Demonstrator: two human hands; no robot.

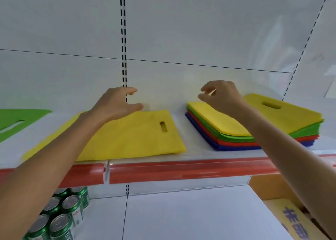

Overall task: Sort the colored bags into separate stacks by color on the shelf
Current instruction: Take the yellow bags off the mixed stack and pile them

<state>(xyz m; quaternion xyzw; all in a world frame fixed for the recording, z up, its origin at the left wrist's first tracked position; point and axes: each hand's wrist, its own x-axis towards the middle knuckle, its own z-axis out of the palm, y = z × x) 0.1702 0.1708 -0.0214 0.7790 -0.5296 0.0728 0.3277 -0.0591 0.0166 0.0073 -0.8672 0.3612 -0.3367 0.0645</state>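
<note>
The flat green fabric bag (pixel 18 119) at far left is cut by the frame edge. The left forearm (pixel 54 154) covers the left part of the lone yellow fabric bag (pixel 134 136); the right forearm (pixel 281 148) hides part of the mixed-colour bag stack (pixel 209 119). Green cans (pixel 60 216) run off the bottom.

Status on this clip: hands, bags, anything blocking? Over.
Left grip open, over yellow bag. Right grip open, over mixed stack, yellow on top. Green bag far left. Nothing in the way.
</note>
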